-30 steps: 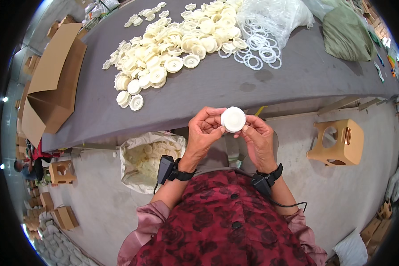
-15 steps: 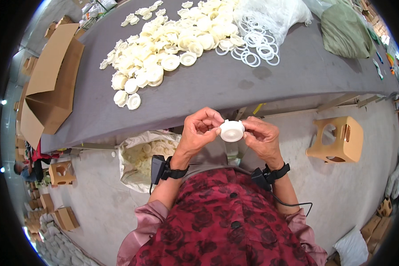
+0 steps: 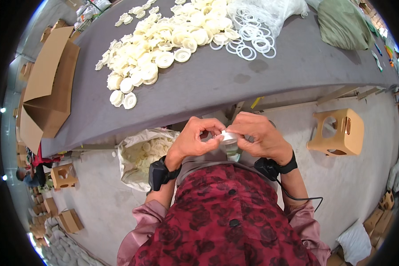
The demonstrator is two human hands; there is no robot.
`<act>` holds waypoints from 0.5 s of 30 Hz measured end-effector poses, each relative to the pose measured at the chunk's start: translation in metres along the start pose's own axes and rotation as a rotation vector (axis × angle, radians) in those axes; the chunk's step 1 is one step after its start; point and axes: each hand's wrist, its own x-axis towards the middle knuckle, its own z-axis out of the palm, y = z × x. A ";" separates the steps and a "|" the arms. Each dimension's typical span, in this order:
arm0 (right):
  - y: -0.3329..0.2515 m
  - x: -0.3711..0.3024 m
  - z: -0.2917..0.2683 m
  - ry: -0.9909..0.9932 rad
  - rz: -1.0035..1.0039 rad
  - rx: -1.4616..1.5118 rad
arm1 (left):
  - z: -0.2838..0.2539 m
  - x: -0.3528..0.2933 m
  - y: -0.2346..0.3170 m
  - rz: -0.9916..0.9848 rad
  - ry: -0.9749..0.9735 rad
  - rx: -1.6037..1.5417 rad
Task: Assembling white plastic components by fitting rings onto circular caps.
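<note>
Between my two hands, just off the table's front edge, is a round white plastic cap (image 3: 228,138). My left hand (image 3: 198,136) pinches its left side between thumb and fingers. My right hand (image 3: 259,135) closes on its right side, with fingers lying over the top rim and covering part of it. On the grey-covered table (image 3: 186,91) beyond, a wide heap of similar cream-white caps (image 3: 164,44) is spread out. Beside the heap, clear rings (image 3: 257,37) spill from a transparent plastic bag (image 3: 281,15).
A white sack (image 3: 131,170) of caps stands on the floor left of my legs. An open cardboard box (image 3: 53,84) is at the table's left end. An olive-green bag (image 3: 343,26) lies at the far right. A tan stool (image 3: 339,132) stands right of me.
The cap has come slightly lower and nearer and now tilts more edge-on. My right hand has turned over its top, with fingers across the rim. My left hand keeps its pinch.
</note>
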 end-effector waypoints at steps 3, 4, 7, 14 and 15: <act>0.004 -0.002 0.008 -0.036 -0.002 -0.049 | 0.001 -0.001 -0.005 -0.023 -0.027 0.028; 0.002 -0.003 0.010 0.030 0.094 0.022 | 0.001 -0.001 -0.009 -0.011 -0.011 -0.003; 0.009 -0.006 0.008 0.132 0.194 0.105 | 0.008 -0.002 -0.013 -0.119 0.022 -0.269; 0.025 -0.025 0.014 0.210 0.426 0.545 | 0.018 0.000 -0.027 -0.081 0.114 -0.544; 0.023 -0.025 0.016 0.211 0.427 0.544 | 0.019 -0.001 -0.029 -0.096 0.130 -0.576</act>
